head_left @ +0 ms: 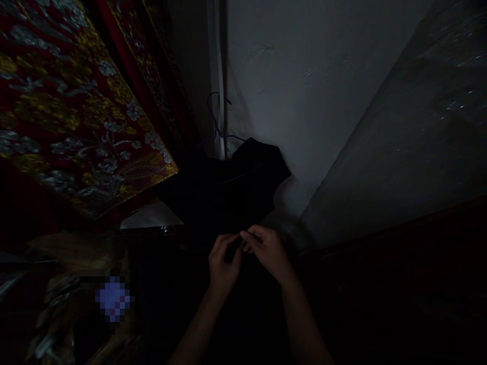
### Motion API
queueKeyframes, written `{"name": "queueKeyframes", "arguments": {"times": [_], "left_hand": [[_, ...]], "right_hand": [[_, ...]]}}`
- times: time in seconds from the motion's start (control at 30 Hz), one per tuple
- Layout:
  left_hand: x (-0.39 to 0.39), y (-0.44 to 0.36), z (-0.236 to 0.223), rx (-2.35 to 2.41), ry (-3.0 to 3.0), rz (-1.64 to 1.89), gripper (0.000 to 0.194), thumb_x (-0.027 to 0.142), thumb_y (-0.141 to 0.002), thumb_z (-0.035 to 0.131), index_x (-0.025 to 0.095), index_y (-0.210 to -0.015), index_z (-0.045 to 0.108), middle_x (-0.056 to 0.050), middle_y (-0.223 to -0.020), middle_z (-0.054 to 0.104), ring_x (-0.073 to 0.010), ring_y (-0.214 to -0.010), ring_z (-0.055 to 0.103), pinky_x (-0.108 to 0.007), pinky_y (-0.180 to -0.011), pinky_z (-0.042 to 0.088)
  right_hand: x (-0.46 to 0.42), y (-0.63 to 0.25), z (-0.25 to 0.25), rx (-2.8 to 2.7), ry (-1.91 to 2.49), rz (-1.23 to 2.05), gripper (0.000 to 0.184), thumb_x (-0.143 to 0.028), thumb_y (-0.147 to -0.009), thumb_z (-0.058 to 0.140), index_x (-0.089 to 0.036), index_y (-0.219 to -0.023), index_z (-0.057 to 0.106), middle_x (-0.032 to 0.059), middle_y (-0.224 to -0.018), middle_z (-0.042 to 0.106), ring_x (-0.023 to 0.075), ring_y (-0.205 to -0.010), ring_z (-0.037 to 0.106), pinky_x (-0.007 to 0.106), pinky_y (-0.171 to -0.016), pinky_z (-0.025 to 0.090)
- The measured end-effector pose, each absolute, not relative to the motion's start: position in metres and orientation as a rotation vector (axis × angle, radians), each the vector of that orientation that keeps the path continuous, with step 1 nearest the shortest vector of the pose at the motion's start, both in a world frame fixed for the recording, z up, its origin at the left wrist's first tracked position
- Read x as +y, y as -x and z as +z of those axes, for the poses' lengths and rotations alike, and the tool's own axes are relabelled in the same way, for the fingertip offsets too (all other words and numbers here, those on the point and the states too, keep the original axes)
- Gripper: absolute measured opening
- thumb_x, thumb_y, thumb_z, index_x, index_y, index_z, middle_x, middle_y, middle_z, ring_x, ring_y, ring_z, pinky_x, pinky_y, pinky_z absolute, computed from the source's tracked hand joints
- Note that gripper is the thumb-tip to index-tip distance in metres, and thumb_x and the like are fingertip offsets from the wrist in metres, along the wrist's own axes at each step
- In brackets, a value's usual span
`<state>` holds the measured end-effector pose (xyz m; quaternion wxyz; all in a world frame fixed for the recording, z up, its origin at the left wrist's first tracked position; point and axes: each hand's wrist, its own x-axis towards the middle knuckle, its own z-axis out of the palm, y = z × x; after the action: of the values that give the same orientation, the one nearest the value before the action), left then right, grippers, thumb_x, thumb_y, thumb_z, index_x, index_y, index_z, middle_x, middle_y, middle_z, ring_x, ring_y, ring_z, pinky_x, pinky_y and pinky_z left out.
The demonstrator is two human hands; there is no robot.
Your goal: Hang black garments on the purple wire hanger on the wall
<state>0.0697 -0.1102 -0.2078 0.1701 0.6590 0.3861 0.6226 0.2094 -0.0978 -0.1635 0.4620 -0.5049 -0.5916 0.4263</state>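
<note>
Nearest the head camera, two bare forearms (308, 314) reach up from the bottom edge to a left hand (220, 261) and a right hand (268, 248), which meet fingertip to fingertip. The left fingers are bent, with a dark gap between them and the thumb; the right fingers curl in beneath an extended thumb. Whether either pinches anything is too dim to make out.

Just beyond the fingertips is a dark cloth (224, 192), seemingly a garment, on a thin bluish hanger (215, 129); its lower end merges into the blackness around the hands, so contact with it is unclear. For fine fingertip work like this, I would judge it best to use light pressure, brace the two hands against each other and feel for the edge, since sight helps little here.

Behind the cloth, a narrow pale strip (218, 61) runs up a scuffed grey wall (304, 86); to the right, a darker panel (403, 132) has a glossy sheen. At left hangs red fabric (87, 106) embroidered in gold and silver flowers. Below it, a pixelated bluish patch (114, 299) sits amid indistinct clutter.
</note>
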Motion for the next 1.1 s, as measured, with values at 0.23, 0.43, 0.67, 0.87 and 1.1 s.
{"name": "queueKeyframes", "arguments": {"times": [0.23, 0.43, 0.67, 0.87, 1.1], "left_hand": [[-0.114, -0.075, -0.212, 1.024, -1.859, 1.677, 0.017, 0.012, -0.095, 0.059, 0.021, -0.106, 0.067, -0.003, -0.097, 0.069, -0.0147, -0.090, 0.068, -0.026, -0.079, 0.054], [-0.109, -0.072, -0.216, 1.085, -1.783, 1.649, 0.017, 0.015, -0.096, 0.057, 0.022, -0.108, 0.067, -0.005, -0.105, 0.068, -0.0177, -0.100, 0.066, -0.031, -0.089, 0.052], [-0.100, -0.056, -0.227, 1.237, -1.667, 1.640, 0.017, 0.016, -0.096, 0.057, 0.021, -0.108, 0.068, -0.005, -0.104, 0.066, -0.0188, -0.096, 0.065, -0.032, -0.085, 0.052], [-0.096, -0.043, -0.233, 1.292, -1.688, 1.642, 0.020, 0.018, -0.096, 0.056, 0.022, -0.112, 0.066, -0.006, -0.109, 0.063, -0.0194, -0.099, 0.062, -0.034, -0.088, 0.050], [-0.076, -0.042, -0.243, 1.390, -1.771, 1.622, 0.033, 0.013, -0.089, 0.058, 0.020, -0.120, 0.060, -0.009, -0.113, 0.063, -0.0225, -0.104, 0.062, -0.038, -0.091, 0.051]], "right_hand": [[-0.094, -0.217, -0.155, -1.588, 1.223, 1.006, 0.037, -0.045, -0.092, 0.055, -0.021, -0.065, 0.051, -0.0037, -0.059, 0.049, 0.0113, -0.056, 0.048, 0.024, -0.055, 0.036], [-0.059, -0.202, -0.181, -1.426, 1.223, 1.053, 0.036, -0.055, -0.090, 0.056, -0.020, -0.079, 0.059, -0.0041, -0.061, 0.055, 0.0123, -0.053, 0.052, 0.024, -0.054, 0.039], [0.011, -0.153, -0.188, -1.536, 1.691, 0.849, 0.064, -0.064, -0.098, 0.041, -0.020, -0.055, 0.060, 0.0072, -0.056, 0.066, 0.0197, -0.063, 0.067, 0.029, -0.066, 0.045], [0.017, -0.143, -0.192, -1.435, 1.736, 0.883, 0.042, -0.045, -0.093, 0.056, -0.019, -0.060, 0.063, 0.0097, -0.060, 0.070, 0.0196, -0.068, 0.070, 0.026, -0.064, 0.045], [-0.039, -0.175, -0.209, -1.333, 1.583, 0.997, 0.022, -0.035, -0.087, 0.052, -0.019, -0.071, 0.055, 0.0054, -0.069, 0.073, 0.0124, -0.051, 0.061, 0.023, -0.053, 0.044]]}}
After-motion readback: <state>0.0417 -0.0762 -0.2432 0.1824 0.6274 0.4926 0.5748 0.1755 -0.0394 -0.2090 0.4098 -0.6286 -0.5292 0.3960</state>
